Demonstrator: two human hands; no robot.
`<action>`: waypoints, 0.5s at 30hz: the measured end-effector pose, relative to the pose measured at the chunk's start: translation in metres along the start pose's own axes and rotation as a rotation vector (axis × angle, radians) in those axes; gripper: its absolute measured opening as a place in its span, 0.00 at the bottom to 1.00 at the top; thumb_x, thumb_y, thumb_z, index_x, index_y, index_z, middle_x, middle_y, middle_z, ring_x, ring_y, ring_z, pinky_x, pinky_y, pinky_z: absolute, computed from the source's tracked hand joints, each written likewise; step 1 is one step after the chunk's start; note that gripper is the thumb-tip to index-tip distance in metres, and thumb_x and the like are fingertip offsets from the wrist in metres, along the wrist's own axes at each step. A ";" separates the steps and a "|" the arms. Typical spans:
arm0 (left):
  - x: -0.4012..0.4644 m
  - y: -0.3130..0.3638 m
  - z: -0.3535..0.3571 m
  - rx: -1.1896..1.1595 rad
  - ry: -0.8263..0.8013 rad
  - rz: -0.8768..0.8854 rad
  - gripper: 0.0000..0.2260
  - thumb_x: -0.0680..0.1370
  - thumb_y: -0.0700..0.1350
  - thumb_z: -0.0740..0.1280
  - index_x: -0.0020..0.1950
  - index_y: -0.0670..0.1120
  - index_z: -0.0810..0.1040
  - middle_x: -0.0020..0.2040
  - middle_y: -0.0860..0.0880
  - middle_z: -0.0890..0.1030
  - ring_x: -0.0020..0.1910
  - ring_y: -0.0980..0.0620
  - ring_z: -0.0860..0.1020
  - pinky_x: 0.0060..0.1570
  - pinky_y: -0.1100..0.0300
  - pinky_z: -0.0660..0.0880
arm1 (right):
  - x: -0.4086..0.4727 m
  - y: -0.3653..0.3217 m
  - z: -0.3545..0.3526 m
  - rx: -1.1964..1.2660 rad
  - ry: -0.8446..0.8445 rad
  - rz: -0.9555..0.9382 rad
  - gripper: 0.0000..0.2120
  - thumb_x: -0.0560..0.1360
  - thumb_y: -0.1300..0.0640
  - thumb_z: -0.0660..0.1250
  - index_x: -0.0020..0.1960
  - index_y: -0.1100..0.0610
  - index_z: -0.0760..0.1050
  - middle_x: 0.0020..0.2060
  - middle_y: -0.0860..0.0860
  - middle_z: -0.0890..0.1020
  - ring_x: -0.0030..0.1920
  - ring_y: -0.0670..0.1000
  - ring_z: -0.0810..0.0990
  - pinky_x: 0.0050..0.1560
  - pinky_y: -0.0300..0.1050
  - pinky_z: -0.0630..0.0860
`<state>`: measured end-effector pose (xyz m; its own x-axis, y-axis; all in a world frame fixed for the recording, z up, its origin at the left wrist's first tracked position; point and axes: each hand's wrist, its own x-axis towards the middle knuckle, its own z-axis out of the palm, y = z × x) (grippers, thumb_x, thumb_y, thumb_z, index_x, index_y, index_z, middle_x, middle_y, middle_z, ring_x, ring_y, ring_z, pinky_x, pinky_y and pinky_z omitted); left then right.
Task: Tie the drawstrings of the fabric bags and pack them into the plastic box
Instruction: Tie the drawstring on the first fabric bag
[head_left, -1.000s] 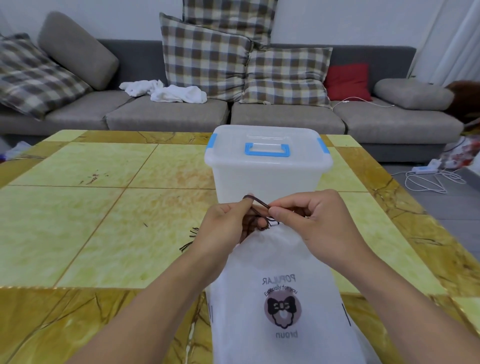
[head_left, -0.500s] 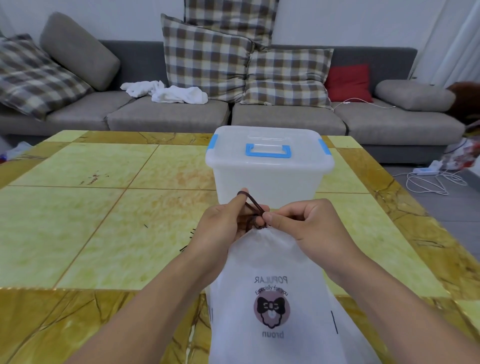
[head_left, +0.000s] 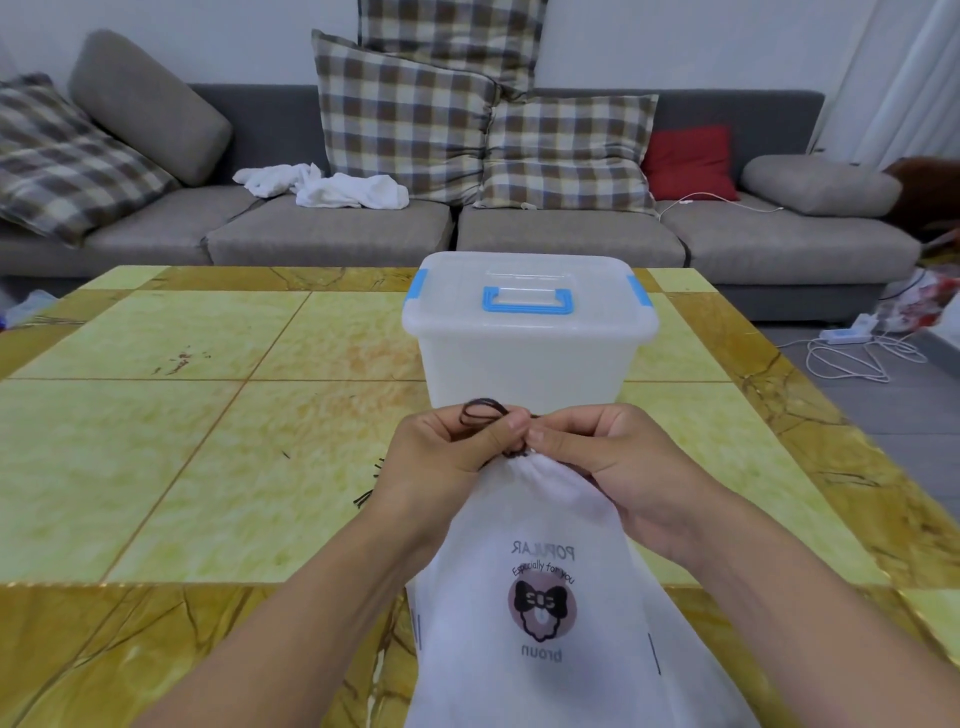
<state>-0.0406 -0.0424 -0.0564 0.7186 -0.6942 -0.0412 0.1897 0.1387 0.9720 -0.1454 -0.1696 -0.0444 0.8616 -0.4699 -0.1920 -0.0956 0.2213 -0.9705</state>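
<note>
One white bag (head_left: 540, 597) was laid lengthwise on the table (head_left: 182, 467), its gathered mouth pointed at the lidded box (head_left: 524, 353) just beyond. Both hands were held together there: a dark drawstring (head_left: 483, 410) loop was pinched by the left hand (head_left: 441, 457), the cord beside it by the right hand (head_left: 618, 467).

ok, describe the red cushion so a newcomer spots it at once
Start at the grey sofa behind the table. Toward its right end, beside the plaid pillows, the red cushion leans on the backrest. It is the only plain red one.
</note>
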 end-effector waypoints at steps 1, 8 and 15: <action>0.001 0.000 -0.001 -0.011 0.016 -0.004 0.06 0.69 0.45 0.75 0.40 0.43 0.87 0.40 0.42 0.84 0.41 0.50 0.81 0.46 0.61 0.79 | -0.001 -0.002 -0.003 0.006 -0.040 0.005 0.11 0.73 0.61 0.72 0.52 0.66 0.84 0.49 0.62 0.86 0.47 0.56 0.85 0.48 0.44 0.81; 0.004 0.001 -0.003 0.117 0.050 0.114 0.05 0.78 0.40 0.71 0.42 0.45 0.85 0.37 0.47 0.84 0.39 0.53 0.82 0.45 0.65 0.78 | -0.003 -0.006 -0.012 -0.262 -0.022 -0.154 0.07 0.76 0.64 0.72 0.51 0.57 0.86 0.49 0.62 0.86 0.47 0.57 0.80 0.52 0.52 0.77; 0.004 -0.002 -0.005 0.390 -0.021 0.314 0.03 0.78 0.39 0.70 0.46 0.45 0.84 0.40 0.50 0.85 0.41 0.53 0.83 0.45 0.63 0.78 | -0.005 -0.005 -0.005 -0.416 0.053 -0.269 0.02 0.73 0.60 0.76 0.42 0.58 0.86 0.36 0.56 0.86 0.33 0.45 0.77 0.35 0.35 0.71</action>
<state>-0.0343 -0.0420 -0.0593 0.6864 -0.6760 0.2680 -0.3005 0.0719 0.9511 -0.1516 -0.1728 -0.0398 0.8573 -0.5090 0.0769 -0.0735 -0.2687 -0.9604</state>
